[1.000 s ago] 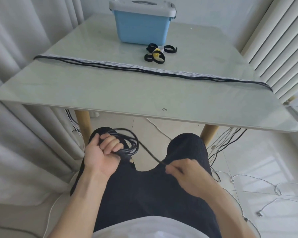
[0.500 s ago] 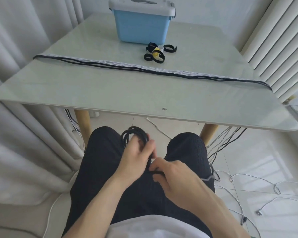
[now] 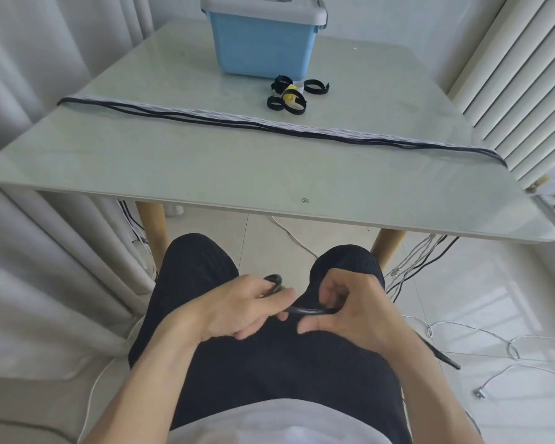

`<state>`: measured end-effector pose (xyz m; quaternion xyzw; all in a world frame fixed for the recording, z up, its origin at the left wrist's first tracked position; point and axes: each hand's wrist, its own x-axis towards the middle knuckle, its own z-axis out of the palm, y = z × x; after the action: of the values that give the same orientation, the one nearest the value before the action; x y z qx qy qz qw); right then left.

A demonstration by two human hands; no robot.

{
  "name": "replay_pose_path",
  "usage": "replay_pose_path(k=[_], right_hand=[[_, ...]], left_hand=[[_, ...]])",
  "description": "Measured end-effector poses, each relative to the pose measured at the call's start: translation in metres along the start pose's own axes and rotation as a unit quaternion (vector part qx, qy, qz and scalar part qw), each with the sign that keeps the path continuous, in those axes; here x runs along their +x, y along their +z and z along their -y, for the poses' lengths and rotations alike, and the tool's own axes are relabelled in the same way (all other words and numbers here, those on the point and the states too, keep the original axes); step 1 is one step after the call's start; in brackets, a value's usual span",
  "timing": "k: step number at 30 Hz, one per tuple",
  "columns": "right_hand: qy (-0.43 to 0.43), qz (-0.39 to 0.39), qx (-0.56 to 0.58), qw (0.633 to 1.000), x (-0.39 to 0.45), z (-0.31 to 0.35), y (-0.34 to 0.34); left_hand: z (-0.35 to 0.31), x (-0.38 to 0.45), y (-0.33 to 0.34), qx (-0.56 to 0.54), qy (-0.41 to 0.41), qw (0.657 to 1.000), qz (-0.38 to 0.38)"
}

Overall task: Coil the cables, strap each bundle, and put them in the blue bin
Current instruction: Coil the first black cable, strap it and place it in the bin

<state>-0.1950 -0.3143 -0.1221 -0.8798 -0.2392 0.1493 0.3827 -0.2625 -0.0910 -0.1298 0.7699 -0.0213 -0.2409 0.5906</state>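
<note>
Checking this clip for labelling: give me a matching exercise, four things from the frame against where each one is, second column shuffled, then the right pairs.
Things:
1. blue bin
2. straps
3. coiled black cable
4. long cables

Places:
A. stretched straight across the table from its left edge to its right
B. gripped between the left hand and right hand, over the lap
C. at the table's far edge, lid on
D. in a small cluster on the table just in front of the bin

Pairs: 1-C, 2-D, 3-B, 4-A
</note>
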Motion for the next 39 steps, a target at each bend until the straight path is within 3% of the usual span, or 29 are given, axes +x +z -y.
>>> replay_pose_path(k=[4,9,12,15,17,20,22,24,26,30,35,39], right_hand=[[0.034,-0.060,0.116,0.991,-0.002,-0.025,-0.024],[0.000,-0.057,0.196,0.979,-0.004,-0.028,-0.022],[-0.042,-0.065,0.215,0.973,-0.004,-0.018,-0.008],[-0.075,0.000,0.236,0.969,-0.003,-0.006,0.001],[-0.064,0.048,0.263,0.962,-0.003,0.000,0.001],[-0.009,0.078,0.331,0.940,-0.002,0.012,0.000],[0.028,0.062,0.323,0.944,-0.001,0.019,0.002],[0.052,0.032,0.290,0.955,0.001,0.023,0.008],[0.092,0.010,0.314,0.945,0.004,0.027,0.012],[0.155,-0.023,0.355,0.922,0.011,0.028,0.016],[0.156,-0.045,0.362,0.918,0.014,0.030,0.014],[0.098,-0.015,0.290,0.952,0.010,0.031,0.009]], left_hand=[[0.021,-0.010,-0.023,-0.238,0.085,0.964,0.087],[0.024,-0.001,-0.013,-0.360,0.122,0.908,0.174],[0.021,0.007,-0.006,-0.481,0.131,0.831,0.245],[0.018,0.013,0.001,-0.558,0.141,0.772,0.270],[0.016,0.015,0.003,-0.570,0.145,0.769,0.252],[0.016,0.015,0.002,-0.571,0.131,0.791,0.177],[0.017,0.016,0.003,-0.578,0.109,0.799,0.127],[0.016,0.019,0.008,-0.602,0.094,0.785,0.114],[0.013,0.019,0.012,-0.610,0.079,0.783,0.096],[0.010,0.018,0.013,-0.568,0.078,0.817,0.055],[0.011,0.016,0.009,-0.546,0.112,0.829,0.055],[0.016,0.012,0.006,-0.555,0.127,0.819,0.075]])
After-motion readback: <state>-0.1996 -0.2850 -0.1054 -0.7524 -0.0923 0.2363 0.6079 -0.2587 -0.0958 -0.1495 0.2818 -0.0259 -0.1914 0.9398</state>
